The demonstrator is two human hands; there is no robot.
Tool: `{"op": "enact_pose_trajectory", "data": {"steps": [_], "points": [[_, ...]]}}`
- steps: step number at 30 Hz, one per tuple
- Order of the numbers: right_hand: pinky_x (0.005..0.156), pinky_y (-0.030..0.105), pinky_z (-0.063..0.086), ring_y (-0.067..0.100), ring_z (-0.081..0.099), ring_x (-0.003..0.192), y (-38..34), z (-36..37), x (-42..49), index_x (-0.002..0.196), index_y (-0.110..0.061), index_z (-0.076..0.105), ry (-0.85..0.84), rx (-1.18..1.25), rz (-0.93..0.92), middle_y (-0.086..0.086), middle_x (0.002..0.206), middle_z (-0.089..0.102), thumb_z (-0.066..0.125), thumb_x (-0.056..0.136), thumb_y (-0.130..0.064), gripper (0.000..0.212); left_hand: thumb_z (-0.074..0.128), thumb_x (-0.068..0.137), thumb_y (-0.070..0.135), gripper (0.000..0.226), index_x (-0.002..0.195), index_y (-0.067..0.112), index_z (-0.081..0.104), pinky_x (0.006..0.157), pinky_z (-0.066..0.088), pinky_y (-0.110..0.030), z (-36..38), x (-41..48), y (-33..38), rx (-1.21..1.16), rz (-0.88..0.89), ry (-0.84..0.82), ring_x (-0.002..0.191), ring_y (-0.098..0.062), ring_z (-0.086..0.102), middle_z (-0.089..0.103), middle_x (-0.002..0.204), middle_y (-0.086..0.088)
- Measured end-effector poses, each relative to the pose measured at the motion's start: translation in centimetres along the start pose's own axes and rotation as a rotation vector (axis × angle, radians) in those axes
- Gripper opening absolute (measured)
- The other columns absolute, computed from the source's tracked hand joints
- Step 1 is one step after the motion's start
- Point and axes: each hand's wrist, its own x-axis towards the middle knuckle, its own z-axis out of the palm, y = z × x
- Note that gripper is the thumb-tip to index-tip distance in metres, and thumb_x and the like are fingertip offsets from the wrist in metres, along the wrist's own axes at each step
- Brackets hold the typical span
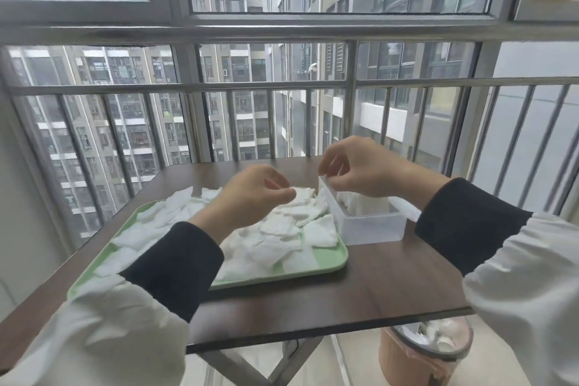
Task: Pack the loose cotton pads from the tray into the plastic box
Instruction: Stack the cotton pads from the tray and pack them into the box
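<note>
Cotton pads are mostly in a loose overlapping heap on the green tray, centre-left of frame. The plastic box sits touching the tray's right edge, right of centre, on the dark table. A few packed pads stand on edge inside the box; we judge the job is at an early stage.

Grip state:
- Our left hand is over the far right part of the heap, thumb and fingertips pinched narrow on one top pad.
- Our right hand hovers above the box's far left corner with fingers curled. We can't tell whether it holds a pad or just touches the rim.

Doing this step well, as we see it:
- Pads are thin, soft and cling together. We should lift by an edge and check that only one comes up, or take a deliberate small stack.
- Keep it flat, no folding, and square it before it goes in.
- Feed it in on edge against the standing row so the row stays upright and tight.
- The right hand should steady the box or hold the row back; the box looks light and could slide on the table.
- Keep the transfer low and short, over the shared edge.
</note>
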Motion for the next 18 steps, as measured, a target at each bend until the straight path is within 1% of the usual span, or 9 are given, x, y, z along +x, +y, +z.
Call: {"op": "enact_pose_trajectory", "data": {"steps": [3,5,7,9,10,12,15,17,18], "points": [[0.068,0.020,0.059,0.002,0.070,0.075,-1.9,2.2,0.8,0.099,-0.023,0.072,-0.112,0.013,-0.006,-0.009,0.085,0.074,0.073,0.089,-0.013,0.014,0.072,0.092,0.030,0.005,0.090,0.031,0.067,0.074,0.057,-0.030,-2.2,-1.3,-1.6,0.046,-0.040,-0.015,0.084,-0.008,0.070,0.074,0.091,0.008],[0.062,0.017,0.057,0.000,0.070,0.071,-2.6,4.0,1.5,0.101,-0.023,0.072,-0.190,0.005,0.004,-0.010,0.087,0.074,0.073,0.090,-0.015,0.014,0.071,0.092,0.024,0.009,0.088,0.031,0.068,0.064,0.052,-0.027,-3.0,-2.0,-2.8,0.062,-0.076,-0.015,0.074,-0.007,0.072,0.076,0.084,0.006],[0.064,0.017,0.054,0.002,0.069,0.078,-3.1,5.8,2.3,0.103,-0.023,0.073,-0.229,-0.070,-0.003,-0.008,0.096,0.073,0.073,0.090,-0.017,0.015,0.070,0.093,0.019,0.010,0.089,0.028,0.069,0.061,0.049,-0.027,-3.7,-2.8,-4.0,0.061,-0.111,-0.016,0.070,-0.007,0.073,0.077,0.081,0.006],[0.075,0.029,0.056,0.015,0.068,0.089,-3.3,7.5,2.9,0.102,-0.017,0.073,-0.244,-0.178,0.013,-0.001,0.103,0.073,0.073,0.089,-0.024,0.016,0.070,0.092,0.016,0.011,0.088,0.027,0.069,0.059,0.049,-0.027,-4.0,-3.3,-4.8,0.072,-0.118,-0.013,0.070,-0.010,0.073,0.077,0.080,0.006],[0.077,0.035,0.056,0.023,0.068,0.090,-3.6,8.4,3.2,0.099,-0.010,0.073,-0.256,-0.213,0.032,0.006,0.102,0.073,0.073,0.088,-0.029,0.022,0.070,0.092,0.016,0.012,0.087,0.028,0.069,0.058,0.051,-0.029,-4.2,-3.6,-5.1,0.082,-0.120,-0.005,0.071,-0.010,0.073,0.077,0.079,0.005],[0.075,0.040,0.055,0.033,0.067,0.088,-3.7,9.5,3.4,0.095,-0.001,0.072,-0.273,-0.250,0.058,0.015,0.095,0.073,0.075,0.085,-0.037,0.037,0.071,0.090,0.016,0.014,0.086,0.029,0.069,0.063,0.058,-0.033,-4.4,-3.9,-5.5,0.100,-0.109,0.023,0.067,-0.007,0.071,0.076,0.079,0.004],[0.062,0.036,0.050,0.027,0.063,0.069,-4.0,10.4,3.8,0.076,-0.006,0.070,-0.258,-0.276,0.062,0.010,0.076,0.070,0.076,0.079,-0.035,0.029,0.072,0.088,0.016,0.013,0.085,0.028,0.070,0.067,0.060,-0.031,-4.5,-4.1,-6.1,0.090,-0.095,0.053,0.059,-0.001,0.066,0.074,0.081,0.006],[0.054,0.033,0.039,0.024,0.048,0.058,-4.1,10.7,4.0,0.061,-0.013,0.055,-0.255,-0.302,0.058,0.005,0.062,0.056,0.071,0.074,-0.027,0.025,0.073,0.087,0.017,0.011,0.086,0.028,0.071,0.067,0.060,-0.029,-4.4,-4.0,-6.1,0.068,-0.090,0.055,0.062,-0.003,0.066,0.074,0.082,0.007],[0.053,0.030,0.038,0.022,0.048,0.058,-4.1,10.7,4.0,0.061,-0.019,0.052,-0.257,-0.314,0.057,0.000,0.063,0.053,0.070,0.072,-0.025,0.022,0.074,0.087,0.018,0.010,0.085,0.028,0.071,0.065,0.059,-0.027,-4.4,-3.9,-6.1,0.062,-0.083,0.055,0.062,-0.002,0.066,0.074,0.082,0.007]]}}
